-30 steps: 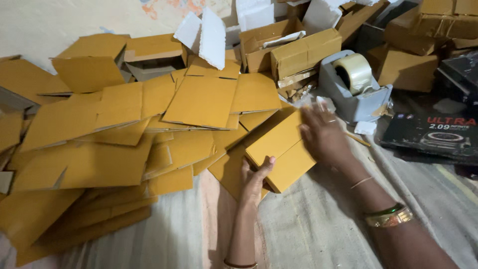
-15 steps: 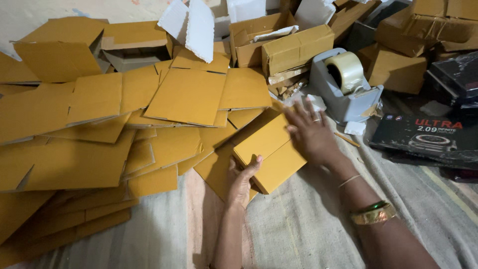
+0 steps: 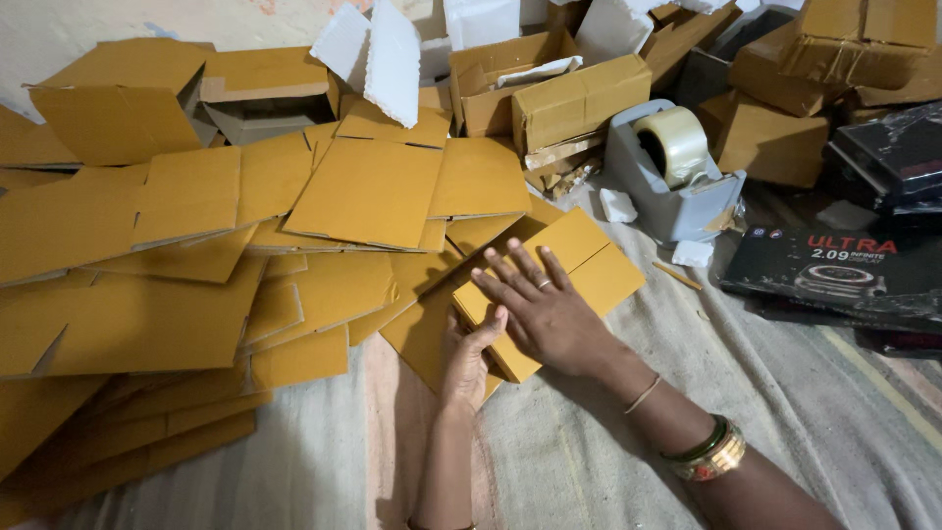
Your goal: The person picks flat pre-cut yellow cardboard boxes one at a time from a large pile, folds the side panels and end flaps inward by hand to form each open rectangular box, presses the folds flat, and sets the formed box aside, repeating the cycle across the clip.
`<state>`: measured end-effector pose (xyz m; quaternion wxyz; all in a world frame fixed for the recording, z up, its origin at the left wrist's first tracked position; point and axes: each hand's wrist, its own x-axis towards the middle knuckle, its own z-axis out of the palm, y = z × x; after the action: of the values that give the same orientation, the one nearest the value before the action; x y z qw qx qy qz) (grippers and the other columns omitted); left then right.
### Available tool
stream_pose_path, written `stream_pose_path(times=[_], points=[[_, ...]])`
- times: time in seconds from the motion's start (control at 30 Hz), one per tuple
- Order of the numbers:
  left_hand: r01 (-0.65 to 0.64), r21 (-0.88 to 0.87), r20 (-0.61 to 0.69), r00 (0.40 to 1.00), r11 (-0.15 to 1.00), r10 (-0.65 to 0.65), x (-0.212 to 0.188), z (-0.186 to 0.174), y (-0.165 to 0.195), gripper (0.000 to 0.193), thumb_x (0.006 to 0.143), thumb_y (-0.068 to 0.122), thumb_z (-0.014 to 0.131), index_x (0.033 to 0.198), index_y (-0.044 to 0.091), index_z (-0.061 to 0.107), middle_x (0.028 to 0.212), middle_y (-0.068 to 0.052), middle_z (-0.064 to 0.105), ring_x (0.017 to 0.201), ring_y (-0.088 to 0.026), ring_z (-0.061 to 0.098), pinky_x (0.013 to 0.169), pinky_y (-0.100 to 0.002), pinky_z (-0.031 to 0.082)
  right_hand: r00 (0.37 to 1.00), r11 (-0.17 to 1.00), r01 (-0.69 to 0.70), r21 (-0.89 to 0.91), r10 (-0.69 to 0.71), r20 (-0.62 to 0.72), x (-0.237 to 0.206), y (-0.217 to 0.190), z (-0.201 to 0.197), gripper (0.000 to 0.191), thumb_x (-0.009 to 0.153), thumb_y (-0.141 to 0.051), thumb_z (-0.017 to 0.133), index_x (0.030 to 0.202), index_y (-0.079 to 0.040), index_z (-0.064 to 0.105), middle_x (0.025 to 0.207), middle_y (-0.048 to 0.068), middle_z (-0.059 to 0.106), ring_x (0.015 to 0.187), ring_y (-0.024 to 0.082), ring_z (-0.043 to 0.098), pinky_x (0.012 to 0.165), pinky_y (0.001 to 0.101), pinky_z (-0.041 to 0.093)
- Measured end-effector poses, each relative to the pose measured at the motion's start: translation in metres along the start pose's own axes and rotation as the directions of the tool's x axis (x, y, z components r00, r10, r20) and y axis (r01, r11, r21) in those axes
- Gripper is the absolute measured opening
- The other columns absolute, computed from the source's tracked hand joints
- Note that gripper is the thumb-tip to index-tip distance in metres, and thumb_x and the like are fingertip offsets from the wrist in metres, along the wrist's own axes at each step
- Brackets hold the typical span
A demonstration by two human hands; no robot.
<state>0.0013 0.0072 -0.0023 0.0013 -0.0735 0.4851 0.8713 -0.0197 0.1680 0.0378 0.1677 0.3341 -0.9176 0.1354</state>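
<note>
A small assembled yellow-brown cardboard box [image 3: 584, 260] lies on the cloth-covered floor in the middle of the head view. My right hand [image 3: 545, 309] lies flat on its top with fingers spread, a ring on one finger and bangles at the wrist. Against the box's near left end my left hand [image 3: 466, 358] is pressed, thumb up along the edge. A flattened cardboard blank [image 3: 417, 329] lies partly under the box.
Many flat cardboard blanks [image 3: 177, 255] cover the left half. A grey tape dispenser [image 3: 672, 172] with a clear tape roll stands behind the box. Assembled boxes [image 3: 579, 98] and white foam pieces [image 3: 378, 49] pile up at the back. Black product boxes [image 3: 844, 275] lie right.
My right hand has slid from the box's far end onto its top and flattened there. The left hand stays at the near end. The view has shifted slightly.
</note>
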Motion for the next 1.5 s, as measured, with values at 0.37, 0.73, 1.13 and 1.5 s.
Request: stream_pose_path(times=[0.37, 0.73, 1.13, 1.5], points=[[0.01, 0.049, -0.031, 0.999, 0.999, -0.009, -0.001, 0.004, 0.004, 0.07, 0.071, 0.012, 0.087, 0.133, 0.011, 0.054, 0.118, -0.005, 0.068, 0.109, -0.016, 0.066, 0.097, -0.035, 0.053, 0.866, 0.877, -0.476, 0.062, 0.48, -0.141, -0.006, 0.108, -0.003, 0.058, 0.107, -0.038, 0.039, 0.16, -0.018, 0.032, 0.166, 0.021, 0.022, 0.155, 0.039, 0.009, 0.121, 0.0581, 0.012], [0.016, 0.007, 0.005, 1.0, 1.0, -0.016, -0.001, 0.001, 0.002, 0.074, 0.071, 0.016, 0.086, 0.136, 0.012, 0.051, 0.122, -0.005, 0.069, 0.113, -0.016, 0.066, 0.098, -0.035, 0.055, 0.998, 0.995, 0.037, 0.088, -0.033, -0.048, 0.0, 0.0, 0.001, 0.056, 0.103, -0.03, 0.045, 0.158, -0.02, 0.036, 0.167, 0.009, 0.027, 0.157, 0.031, 0.012, 0.124, 0.0545, 0.003], [-0.008, 0.046, -0.017, 1.0, 0.999, 0.009, -0.003, 0.003, 0.002, 0.069, 0.073, 0.015, 0.087, 0.132, 0.01, 0.053, 0.118, -0.005, 0.066, 0.11, -0.017, 0.064, 0.096, -0.036, 0.054, 0.87, 0.904, -0.413, 0.11, 0.428, -0.245, -0.006, 0.101, -0.007, 0.052, 0.109, -0.03, 0.041, 0.158, -0.014, 0.038, 0.163, 0.022, 0.028, 0.154, 0.041, 0.017, 0.12, 0.0586, 0.015], [-0.286, 0.212, 0.338, 0.919, 0.935, 0.204, -0.018, 0.019, 0.004, 0.079, 0.07, 0.009, 0.089, 0.135, 0.005, 0.045, 0.12, -0.012, 0.066, 0.108, -0.022, 0.07, 0.095, -0.035, 0.063, 0.862, 0.981, 0.194, 0.02, -0.16, -0.481, -0.004, -0.004, -0.047, 0.015, 0.101, -0.018, 0.066, 0.105, -0.006, 0.075, 0.111, 0.009, 0.075, 0.119, 0.025, 0.068, 0.123, 0.0522, 0.032]])
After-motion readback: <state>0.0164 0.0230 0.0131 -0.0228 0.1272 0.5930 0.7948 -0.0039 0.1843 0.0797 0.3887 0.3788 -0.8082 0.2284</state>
